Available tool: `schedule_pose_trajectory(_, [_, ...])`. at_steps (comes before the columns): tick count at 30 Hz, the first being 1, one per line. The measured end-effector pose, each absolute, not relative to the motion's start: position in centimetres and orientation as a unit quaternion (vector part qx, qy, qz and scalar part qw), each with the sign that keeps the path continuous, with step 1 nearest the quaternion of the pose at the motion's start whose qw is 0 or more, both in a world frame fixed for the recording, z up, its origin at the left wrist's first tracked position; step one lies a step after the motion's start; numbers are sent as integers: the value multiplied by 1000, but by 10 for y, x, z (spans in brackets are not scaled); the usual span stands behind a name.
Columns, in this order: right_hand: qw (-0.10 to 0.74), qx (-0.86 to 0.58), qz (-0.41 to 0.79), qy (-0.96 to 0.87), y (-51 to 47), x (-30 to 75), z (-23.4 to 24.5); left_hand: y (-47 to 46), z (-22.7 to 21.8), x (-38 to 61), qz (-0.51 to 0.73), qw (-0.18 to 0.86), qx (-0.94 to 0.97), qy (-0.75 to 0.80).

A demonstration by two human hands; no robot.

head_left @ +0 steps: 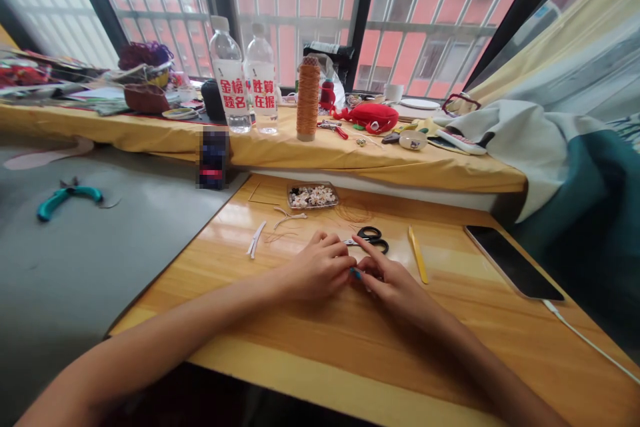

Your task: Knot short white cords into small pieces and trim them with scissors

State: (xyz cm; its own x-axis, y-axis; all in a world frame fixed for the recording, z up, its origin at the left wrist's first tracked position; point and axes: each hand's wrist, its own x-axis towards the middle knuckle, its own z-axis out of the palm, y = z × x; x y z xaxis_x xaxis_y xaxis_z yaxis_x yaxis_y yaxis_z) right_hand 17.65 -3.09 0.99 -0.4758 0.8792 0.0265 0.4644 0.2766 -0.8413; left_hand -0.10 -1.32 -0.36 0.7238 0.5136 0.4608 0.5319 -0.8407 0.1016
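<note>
Near the middle of the wooden table, my two hands meet fingertip to fingertip. My left hand (pixel 323 265) is closed, its thumb and fingers pinched against a small blue piece (pixel 355 273). From the other side, the thumb and curled fingers of my right hand (pixel 393 280) press on the same piece, while its index finger stretches forward. The fingers cover most of the piece, so its kind does not show. Just beyond the fingertips lie black-handled scissors (pixel 371 236), their blades partly behind my hands. Thin orange thread (pixel 356 211) lies loosely past the scissors.
A clear box of beads (pixel 313 196) stands at the table's back. White strips (pixel 256 240) lie left, a yellow tool (pixel 418 255) and a phone (pixel 513 261) with cable right. Bottles (pixel 263 80) and an orange thread spool (pixel 307 100) stand on the sill; teal pliers (pixel 70 197) lie far left.
</note>
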Motion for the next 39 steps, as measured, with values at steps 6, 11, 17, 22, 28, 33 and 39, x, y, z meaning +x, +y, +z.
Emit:
schedule_pose_trajectory(6, [275, -436, 486, -706, -28, 180, 6, -10, 2, -3, -327, -126, -884, -310])
schedule_pose_trajectory(11, [329, -363, 605, -627, -24, 180, 6, -5, 8, -7, -369, -284, -816, -342])
schedule_pose_trajectory(17, [358, -344, 649, -577, -23, 175, 4, -5, 3, -4, -392, -218, -821, -352])
schedule_pose_trajectory(22, [377, -331, 669, -549, -22, 178, -3, -9, 2, -3, -420, -107, -830, -352])
schedule_pose_trajectory(28, [379, -337, 673, -538, -25, 178, 0, -5, 1, -1, -297, -141, -891, -314])
schedule_pose_trajectory(33, [351, -341, 672, -556, -25, 176, 2, -1, 1, -1, -303, -241, -874, -292])
schedule_pose_trajectory(39, [338, -348, 678, -552, -24, 178, -2, 0, 7, -3, -311, -389, -808, -314])
